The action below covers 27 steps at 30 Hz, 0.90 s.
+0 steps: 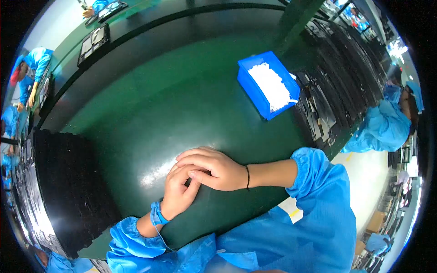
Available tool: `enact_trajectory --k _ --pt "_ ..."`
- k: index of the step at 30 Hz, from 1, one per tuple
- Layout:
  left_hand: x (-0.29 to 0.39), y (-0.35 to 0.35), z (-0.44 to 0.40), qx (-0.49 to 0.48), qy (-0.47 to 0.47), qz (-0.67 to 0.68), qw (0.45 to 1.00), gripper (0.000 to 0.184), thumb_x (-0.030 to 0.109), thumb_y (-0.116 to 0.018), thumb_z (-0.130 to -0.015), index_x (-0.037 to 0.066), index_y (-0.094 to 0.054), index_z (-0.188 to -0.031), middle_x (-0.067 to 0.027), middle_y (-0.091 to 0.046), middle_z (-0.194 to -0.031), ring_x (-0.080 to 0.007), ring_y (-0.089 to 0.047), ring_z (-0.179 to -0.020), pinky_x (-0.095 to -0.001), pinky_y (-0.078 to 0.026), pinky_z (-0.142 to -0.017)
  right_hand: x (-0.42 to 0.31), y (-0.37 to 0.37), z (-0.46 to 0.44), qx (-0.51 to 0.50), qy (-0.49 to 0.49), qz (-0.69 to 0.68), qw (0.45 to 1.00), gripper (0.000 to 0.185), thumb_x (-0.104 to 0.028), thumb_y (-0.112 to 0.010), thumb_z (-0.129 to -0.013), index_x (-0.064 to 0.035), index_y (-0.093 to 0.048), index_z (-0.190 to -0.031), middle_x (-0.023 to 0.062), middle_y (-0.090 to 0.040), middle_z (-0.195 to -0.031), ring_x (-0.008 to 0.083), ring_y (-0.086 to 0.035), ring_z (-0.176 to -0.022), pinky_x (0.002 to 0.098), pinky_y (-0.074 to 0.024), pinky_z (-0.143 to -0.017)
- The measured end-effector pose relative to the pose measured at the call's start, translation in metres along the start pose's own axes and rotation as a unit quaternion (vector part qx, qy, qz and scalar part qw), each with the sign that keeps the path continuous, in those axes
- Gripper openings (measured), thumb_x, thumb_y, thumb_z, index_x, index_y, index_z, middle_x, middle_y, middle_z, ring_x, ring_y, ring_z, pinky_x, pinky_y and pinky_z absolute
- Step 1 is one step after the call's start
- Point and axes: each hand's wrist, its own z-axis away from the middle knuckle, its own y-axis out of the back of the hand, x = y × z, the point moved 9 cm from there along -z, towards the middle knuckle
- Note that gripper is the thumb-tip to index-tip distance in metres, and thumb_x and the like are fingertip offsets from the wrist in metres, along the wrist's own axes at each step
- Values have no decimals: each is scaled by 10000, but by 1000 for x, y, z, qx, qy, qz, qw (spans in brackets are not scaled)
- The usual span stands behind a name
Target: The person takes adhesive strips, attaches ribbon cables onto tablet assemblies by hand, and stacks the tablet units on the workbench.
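Observation:
Both hands rest together on the green work surface (136, 113), near its front edge. My right hand (217, 169), with a thin black band at the wrist, lies across the fingers of my left hand (178, 193). Its fingers are loosely stretched out, and its thumb rests over the left fingers. A blue wrist strap (157, 214) with a cord is around my left wrist. The left thumb shows extended, while the left fingertips are partly covered. I see no object in either hand. Beyond the hands stands a blue bin (255, 93) filled with small white pieces (271, 86).
A tall stack of thin black panels (73, 182) stands at the left. More dark panels (341, 82) are stacked at the right, beside the bin. Across a black-edged strip lies a device panel (93, 43). People in blue workwear (382, 125) sit at both sides.

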Motion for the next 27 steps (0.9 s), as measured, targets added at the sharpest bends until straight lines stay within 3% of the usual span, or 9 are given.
enact_trajectory --k 8,27 --pt "7 2 0 -2 5 5 1000 106 80 -618 -838 17 -654 -915 -131 -667 -916 -311 -618 -877 -383 -474 -788 -3 -1 -1 -2 18 -1 1000 291 -97 -550 -879 -37 -583 -1163 127 -572 -1216 295 -541 -1127 402 -401 -969" --pt "7 4 3 -6 10 -5 1000 114 80 -614 -835 21 -657 -923 -134 -666 -930 -317 -617 -893 -385 -480 -790 -8 -1 -3 -7 25 5 1000 275 -93 -539 -888 -22 -580 -1149 144 -571 -1211 300 -548 -1123 400 -409 -962"
